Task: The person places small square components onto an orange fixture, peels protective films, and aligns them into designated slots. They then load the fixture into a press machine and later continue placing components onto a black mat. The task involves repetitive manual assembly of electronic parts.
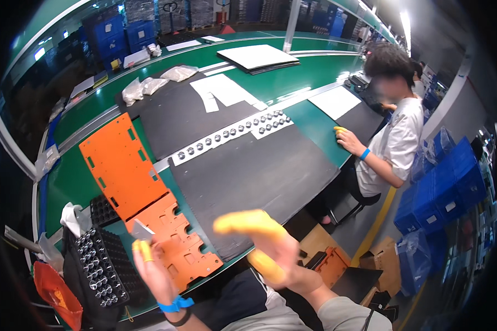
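My left hand (156, 271), with yellow finger covers and a blue wristband, is over the near end of an orange plate (174, 234) with cut-outs. Its fingers pinch a small flat pale piece (143, 229); blur hides what kind. My right hand (279, 248), also in yellow finger covers, hovers above the near edge of a black mat (248, 176). Its thumb and fingers are spread, with nothing visible between them. Small round dark, shiny parts (225, 134) stand in a row on white strips along the mat's far edge.
Left of the orange plate, a black tray (102, 270) holds several shiny round parts, near a red-orange bag (58, 295). A co-worker (395, 127) sits at the right. Blue crates (442, 187) and cardboard boxes (384, 265) stand on the floor. White sheets (257, 57) lie across the green bench.
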Motion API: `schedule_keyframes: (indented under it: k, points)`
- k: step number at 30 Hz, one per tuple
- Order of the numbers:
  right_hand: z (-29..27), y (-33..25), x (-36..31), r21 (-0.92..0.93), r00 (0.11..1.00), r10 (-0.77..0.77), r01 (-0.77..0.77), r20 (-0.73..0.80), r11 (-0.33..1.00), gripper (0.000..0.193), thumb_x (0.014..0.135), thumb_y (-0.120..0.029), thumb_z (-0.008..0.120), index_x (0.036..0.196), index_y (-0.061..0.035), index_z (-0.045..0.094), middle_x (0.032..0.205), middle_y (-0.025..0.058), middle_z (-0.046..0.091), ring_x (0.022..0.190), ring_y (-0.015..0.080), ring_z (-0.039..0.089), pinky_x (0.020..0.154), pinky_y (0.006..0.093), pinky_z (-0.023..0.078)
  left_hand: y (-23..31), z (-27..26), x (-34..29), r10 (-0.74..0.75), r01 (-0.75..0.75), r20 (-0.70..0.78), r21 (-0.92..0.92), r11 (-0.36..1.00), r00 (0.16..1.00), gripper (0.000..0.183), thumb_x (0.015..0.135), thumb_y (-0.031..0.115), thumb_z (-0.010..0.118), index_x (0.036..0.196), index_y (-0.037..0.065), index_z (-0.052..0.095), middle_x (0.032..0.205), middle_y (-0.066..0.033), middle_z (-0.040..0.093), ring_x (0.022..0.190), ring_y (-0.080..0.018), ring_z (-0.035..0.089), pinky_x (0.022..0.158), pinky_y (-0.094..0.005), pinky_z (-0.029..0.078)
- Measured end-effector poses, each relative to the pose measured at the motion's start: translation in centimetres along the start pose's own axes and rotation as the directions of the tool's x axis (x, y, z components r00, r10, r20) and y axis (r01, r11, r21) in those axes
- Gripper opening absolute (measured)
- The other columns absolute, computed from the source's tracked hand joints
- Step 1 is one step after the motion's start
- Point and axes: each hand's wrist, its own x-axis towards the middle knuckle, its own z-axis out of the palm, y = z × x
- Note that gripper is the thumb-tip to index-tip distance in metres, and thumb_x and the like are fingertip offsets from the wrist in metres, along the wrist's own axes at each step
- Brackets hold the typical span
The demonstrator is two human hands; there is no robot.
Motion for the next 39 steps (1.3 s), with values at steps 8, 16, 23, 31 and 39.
schedule_keyframes:
  k: [8, 16, 23, 31, 39]
  points:
    - [2.8, 6.0, 0.4, -0.336, 0.982, 0.185, -0.16, 0.044, 0.928, 0.04, 0.086, -0.015, 0.077, 0.121, 0.0005, 0.064, 0.116, 0.0168, 0.065, 0.107, 0.0294, 0.063, 0.095, 0.0385, 0.049, 0.1, 4.3, -4.6, -0.182, 0.555, 0.646, -0.438, 0.707, 0.741, 0.037, 0.106, 0.026, 0.044, 0.133, 0.003, 0.054, 0.125, -0.0093, 0.059, 0.116, -0.0236, 0.054, 0.099, -0.0399, 0.045]
    - [1.2, 8.5, 0.2, -0.344, 0.945, 0.322, -0.287, 0.049, 0.894, 0.023, 0.091, -0.013, 0.072, 0.108, 0.0011, 0.066, 0.107, 0.0134, 0.067, 0.1, 0.0249, 0.066, 0.089, 0.0349, 0.051, 0.1, 5.2, -3.9, -0.27, 0.543, 0.633, -0.286, 0.789, 0.726, 0.032, 0.107, 0.024, 0.047, 0.13, 0.002, 0.051, 0.12, -0.0094, 0.06, 0.105, -0.0207, 0.058, 0.093, -0.0359, 0.048]
    - [-11.0, 16.7, 4.9, -0.826, 0.961, 0.155, -0.278, -0.231, 0.491, 0.02, 0.087, -0.013, 0.073, 0.103, -0.0003, 0.066, 0.106, 0.0156, 0.064, 0.099, 0.0329, 0.062, 0.088, 0.0406, 0.051, -1.1, 4.3, -3.2, 0.14, -0.425, 0.474, 0.573, 0.7, 0.869, 0.027, 0.095, 0.01, 0.063, 0.122, 0.003, 0.06, 0.116, -0.0119, 0.063, 0.1, -0.0252, 0.058, 0.09, -0.0371, 0.047]
    - [-20.4, 23.1, 8.7, -0.975, 0.978, 0.008, -0.21, -0.21, 0.073, 0.03, 0.082, -0.01, 0.074, 0.11, -0.0009, 0.067, 0.109, 0.0173, 0.061, 0.106, 0.0358, 0.06, 0.092, 0.0428, 0.05, -1.9, 3.6, -2.6, 0.208, -0.604, 0.614, 0.553, 0.574, 0.761, 0.035, 0.086, 0.016, 0.073, 0.117, 0.002, 0.065, 0.117, -0.0148, 0.063, 0.105, -0.0351, 0.053, 0.094, -0.0452, 0.044]
    - [-21.2, 24.8, 8.7, -0.971, 0.97, -0.048, -0.237, -0.237, 0.011, 0.028, 0.079, -0.013, 0.078, 0.103, -0.0017, 0.071, 0.109, 0.0125, 0.059, 0.108, 0.0315, 0.056, 0.093, 0.0422, 0.047, -1.5, 3.6, -2.7, 0.166, -0.566, 0.607, 0.56, 0.605, 0.777, 0.031, 0.086, 0.012, 0.07, 0.115, 0.003, 0.066, 0.117, -0.0133, 0.064, 0.107, -0.0347, 0.052, 0.098, -0.0436, 0.043]
